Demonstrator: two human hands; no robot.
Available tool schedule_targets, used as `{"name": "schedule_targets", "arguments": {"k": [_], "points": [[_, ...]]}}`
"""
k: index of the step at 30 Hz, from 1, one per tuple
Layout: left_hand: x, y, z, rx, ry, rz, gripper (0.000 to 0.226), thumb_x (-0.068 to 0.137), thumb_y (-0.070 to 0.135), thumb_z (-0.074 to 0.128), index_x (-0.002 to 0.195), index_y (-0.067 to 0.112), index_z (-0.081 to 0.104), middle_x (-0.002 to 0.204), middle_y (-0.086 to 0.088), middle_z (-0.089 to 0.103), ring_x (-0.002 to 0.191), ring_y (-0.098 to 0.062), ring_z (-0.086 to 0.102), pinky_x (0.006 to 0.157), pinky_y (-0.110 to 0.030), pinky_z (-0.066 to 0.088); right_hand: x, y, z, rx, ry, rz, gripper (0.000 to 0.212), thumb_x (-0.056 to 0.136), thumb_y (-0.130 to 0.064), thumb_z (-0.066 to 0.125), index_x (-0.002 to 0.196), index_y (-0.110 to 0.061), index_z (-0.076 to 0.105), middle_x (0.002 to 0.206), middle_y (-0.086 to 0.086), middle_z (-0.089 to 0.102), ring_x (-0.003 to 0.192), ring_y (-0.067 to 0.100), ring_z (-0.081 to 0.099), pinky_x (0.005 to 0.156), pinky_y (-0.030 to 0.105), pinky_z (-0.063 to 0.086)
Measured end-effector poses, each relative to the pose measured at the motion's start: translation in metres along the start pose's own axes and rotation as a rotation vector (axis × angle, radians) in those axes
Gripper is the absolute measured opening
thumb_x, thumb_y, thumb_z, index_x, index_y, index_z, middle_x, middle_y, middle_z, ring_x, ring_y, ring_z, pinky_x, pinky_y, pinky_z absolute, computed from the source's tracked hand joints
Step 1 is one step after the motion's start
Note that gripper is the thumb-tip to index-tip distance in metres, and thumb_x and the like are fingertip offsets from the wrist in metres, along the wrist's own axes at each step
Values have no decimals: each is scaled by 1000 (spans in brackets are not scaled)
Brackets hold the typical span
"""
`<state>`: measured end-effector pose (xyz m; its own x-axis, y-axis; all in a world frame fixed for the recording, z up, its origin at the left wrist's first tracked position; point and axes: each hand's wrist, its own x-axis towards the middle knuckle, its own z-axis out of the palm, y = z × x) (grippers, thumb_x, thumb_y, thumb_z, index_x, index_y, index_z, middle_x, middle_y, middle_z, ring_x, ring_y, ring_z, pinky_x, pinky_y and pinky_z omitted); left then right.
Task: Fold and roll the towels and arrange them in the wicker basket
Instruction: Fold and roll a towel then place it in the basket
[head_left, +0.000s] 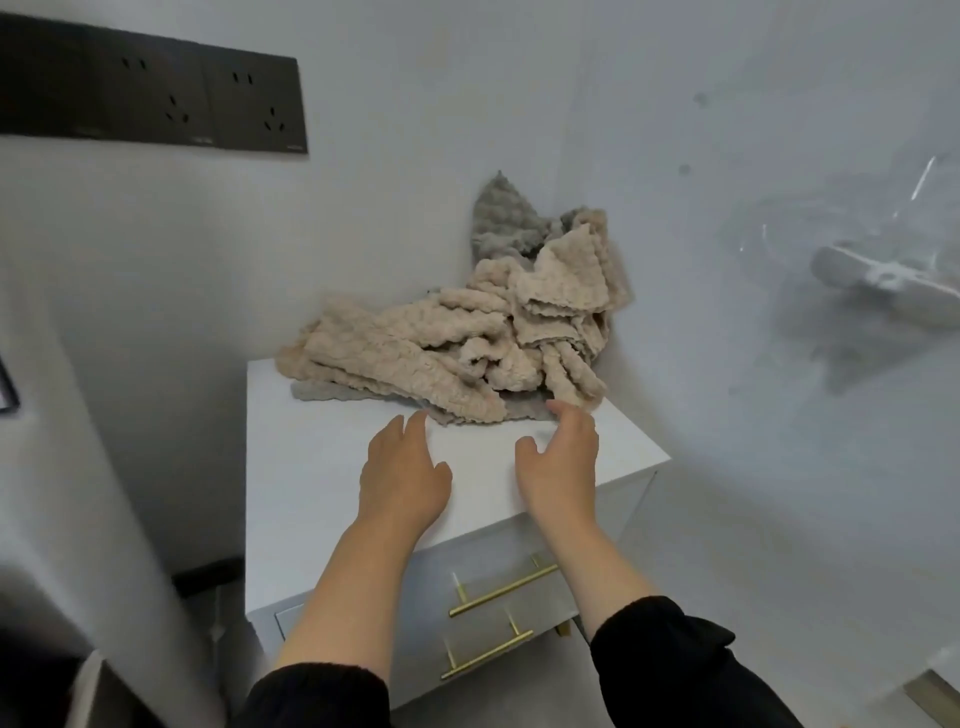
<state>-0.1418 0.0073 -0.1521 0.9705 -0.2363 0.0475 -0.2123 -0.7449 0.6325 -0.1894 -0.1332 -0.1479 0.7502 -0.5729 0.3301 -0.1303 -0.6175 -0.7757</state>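
A crumpled heap of towels is seen at the centre of the frame, piled at the back of a white worktop (317, 467) that forms the top of a drawer cabinet set in the corner of pale walls. Most of the heap is made up of beige towels (457, 358). A grey towel (501, 223) is stood up against the wall behind them, and more grey cloth is seen under the heap's lower left edge.

Both grips are held out below the heap, over the bare front part of the worktop. The left grip (402, 467) is spread flat with its fingers straight and nothing held; its fingertips (418, 415) are placed just beside the near edge of the beige cloth. The right grip (561, 462) is also unclenched, with relaxed fingers and the thumb held apart; its fingertips (556, 405) are brought up to the lower right hem of the heap, though whether the cloth is touched cannot be told. The heap therefore lies just above and between the two grips.

Black sleeves (665, 660) are seen at the bottom of the frame. Gold bar handles (501, 590) are fitted on the drawer fronts below the grips. A dark socket panel (156, 98) is mounted at the upper left. A blurred pale object (883, 280) is seen at the right edge.
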Motion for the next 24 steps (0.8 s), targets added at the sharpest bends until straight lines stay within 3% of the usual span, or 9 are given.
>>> {"name": "schedule_targets", "arguments": {"k": [5, 7, 10, 13, 16, 24], "points": [[23, -28, 1, 250, -65, -82, 68, 95, 32, 43, 152, 20, 7, 159, -5, 9, 146, -28, 4, 117, -42, 14, 19, -10, 21, -239, 66, -304, 60, 87, -19, 58, 141, -11, 34, 154, 11, 22, 143, 26, 13, 118, 40, 13], [30, -33, 1, 291, -54, -108, 65, 96, 35, 40, 152, 19, 10, 159, -4, 10, 147, -28, 2, 118, -43, 12, 29, -18, 29, -362, 69, -467, 64, 84, -21, 60, 142, -15, 34, 156, 13, 18, 145, 29, 8, 117, 49, 5], [38, -37, 2, 264, -3, -125, 66, 96, 36, 40, 152, 18, 9, 160, -3, 8, 148, -25, 0, 119, -43, 7, 49, -27, 45, -617, 21, -652, 71, 78, -28, 69, 142, -20, 39, 155, 17, 22, 144, 36, 14, 111, 57, 2], [42, -37, 4, 232, 33, -119, 68, 96, 36, 40, 152, 17, 7, 160, -1, 8, 148, -22, -1, 119, -43, 4, 71, -29, 49, -773, -47, -673, 77, 80, -36, 69, 146, -21, 33, 158, 15, 16, 146, 36, 9, 109, 56, -6], [44, -37, 4, 197, 48, -117, 71, 95, 35, 41, 152, 18, 3, 161, 0, 7, 148, -20, 1, 119, -42, 4, 88, -26, 49, -869, -141, -615, 74, 91, -42, 54, 151, -22, 15, 160, 9, 2, 147, 31, -6, 112, 58, -7], [47, -39, 0, 15, 115, -138, 75, 94, 31, 48, 152, 14, 5, 159, 0, 14, 146, -16, 11, 119, -40, 8, 76, -40, 75, -863, -251, -750, 80, 87, -57, 50, 151, -24, 16, 161, 7, -1, 147, 28, -12, 108, 56, -20]]}}
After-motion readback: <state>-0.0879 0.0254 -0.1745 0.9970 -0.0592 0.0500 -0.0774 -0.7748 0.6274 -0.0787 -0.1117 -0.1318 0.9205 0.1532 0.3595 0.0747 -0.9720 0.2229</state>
